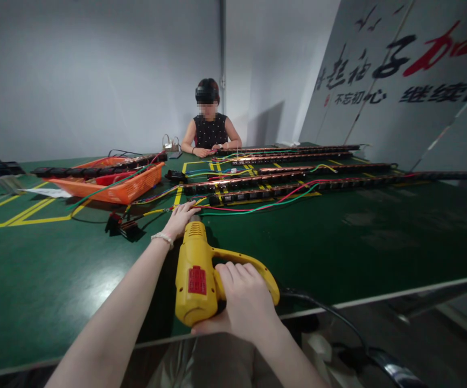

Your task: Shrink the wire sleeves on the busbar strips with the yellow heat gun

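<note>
My right hand [247, 299] is wrapped round the handle of a yellow heat gun [196, 258] whose nozzle points away from me. Just left of the nozzle, my left hand [180, 218] reaches forward with fingers closed at a bundle of coloured wires [159, 212]; the exact grip is partly hidden. Red and green wires [253, 209] run right from there, alongside a long copper-and-black strip [265, 193]. A small dark part [125, 226] lies at the left end of the wires.
An orange basket [116, 188] with more strips stands on the green table [358, 242] at left. Several long strips [298, 157] lie further back. A co-worker [211, 126] sits across the table. A black cord [330, 310] trails off the front edge.
</note>
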`<action>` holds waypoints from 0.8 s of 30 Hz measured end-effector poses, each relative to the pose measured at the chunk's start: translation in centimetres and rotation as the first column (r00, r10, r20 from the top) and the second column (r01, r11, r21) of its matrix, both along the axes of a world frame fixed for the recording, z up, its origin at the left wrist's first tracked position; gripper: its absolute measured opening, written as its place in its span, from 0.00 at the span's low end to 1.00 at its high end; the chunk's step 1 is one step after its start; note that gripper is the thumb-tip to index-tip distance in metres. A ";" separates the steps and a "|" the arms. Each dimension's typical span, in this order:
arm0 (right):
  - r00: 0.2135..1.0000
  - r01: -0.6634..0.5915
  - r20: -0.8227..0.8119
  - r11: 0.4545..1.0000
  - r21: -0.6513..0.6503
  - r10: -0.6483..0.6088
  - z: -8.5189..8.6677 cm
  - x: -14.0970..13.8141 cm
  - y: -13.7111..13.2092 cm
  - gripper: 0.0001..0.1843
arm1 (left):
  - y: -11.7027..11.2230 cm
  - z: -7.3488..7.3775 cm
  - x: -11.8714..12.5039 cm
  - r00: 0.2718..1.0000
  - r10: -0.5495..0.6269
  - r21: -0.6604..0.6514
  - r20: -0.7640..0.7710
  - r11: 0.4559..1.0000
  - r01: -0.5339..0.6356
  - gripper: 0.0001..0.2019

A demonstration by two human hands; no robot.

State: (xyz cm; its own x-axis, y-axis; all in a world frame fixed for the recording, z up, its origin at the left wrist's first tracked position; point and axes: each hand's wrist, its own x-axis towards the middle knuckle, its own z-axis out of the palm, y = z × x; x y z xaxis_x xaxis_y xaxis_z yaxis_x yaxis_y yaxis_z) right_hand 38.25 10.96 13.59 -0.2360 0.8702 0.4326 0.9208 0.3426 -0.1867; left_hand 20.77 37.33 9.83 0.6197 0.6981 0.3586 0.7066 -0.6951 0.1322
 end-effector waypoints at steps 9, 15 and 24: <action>1.000 0.000 -0.031 0.999 0.040 0.001 -0.5 -0.1 0.2 0.42 | 0.2 0.0 0.4 0.971 0.137 0.071 -0.194 0.990 -0.126 0.28; 0.993 -0.067 -0.091 0.996 0.060 0.072 -0.3 2.7 -0.2 0.44 | -1.3 0.9 2.1 0.951 0.294 0.120 -0.099 0.952 -0.281 0.22; 0.992 -0.077 -0.101 0.996 0.046 0.082 -0.5 5.0 -1.0 0.46 | -2.3 1.1 2.4 0.939 0.332 0.115 0.093 0.933 -0.341 0.11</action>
State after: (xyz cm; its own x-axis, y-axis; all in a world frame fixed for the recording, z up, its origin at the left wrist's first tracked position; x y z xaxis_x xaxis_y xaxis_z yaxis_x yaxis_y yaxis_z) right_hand 43.22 10.00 13.05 -0.2563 0.8309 0.4940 0.8669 0.4236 -0.2627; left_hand 23.16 35.06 10.91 0.3260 0.8069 0.4926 0.8940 -0.4325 0.1168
